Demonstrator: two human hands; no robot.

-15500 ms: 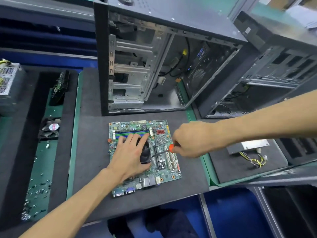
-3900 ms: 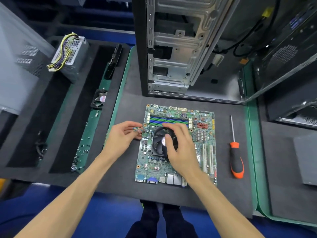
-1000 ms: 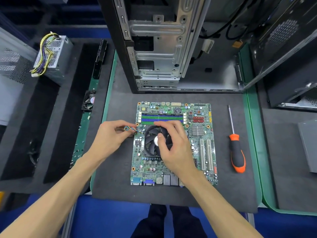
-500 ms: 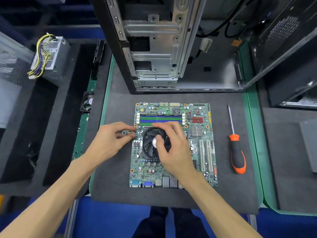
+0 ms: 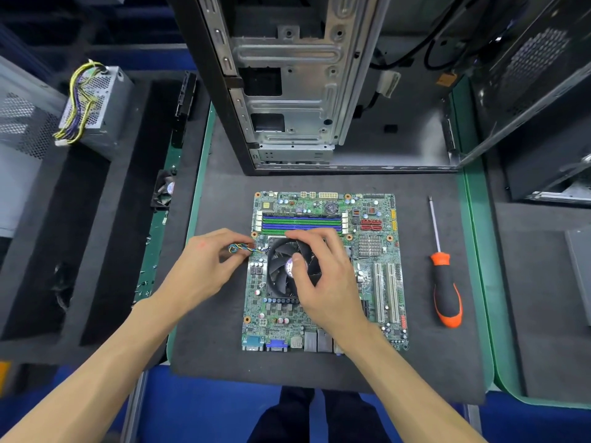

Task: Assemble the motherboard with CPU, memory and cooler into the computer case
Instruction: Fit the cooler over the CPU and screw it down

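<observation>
The motherboard lay flat on the grey mat of the tabletop, just in front of the open computer case. It looked stiff, light and fragile, crowded with small parts, so it would best be lifted by its bare edges, never by the cooler or the memory slots. The cooler sat at the board's left-centre. The right hand rested on top of it, fingers curved over its far rim and thumb pressed near the fan hub. The left hand, at the board's left edge, pinched the thin, limp fan cable between thumb and fingertips, the wires running to the board beside the cooler. That cable would flex freely and its small plug probably needs careful alignment. A screwdriver lay right of the board, untouched.
</observation>
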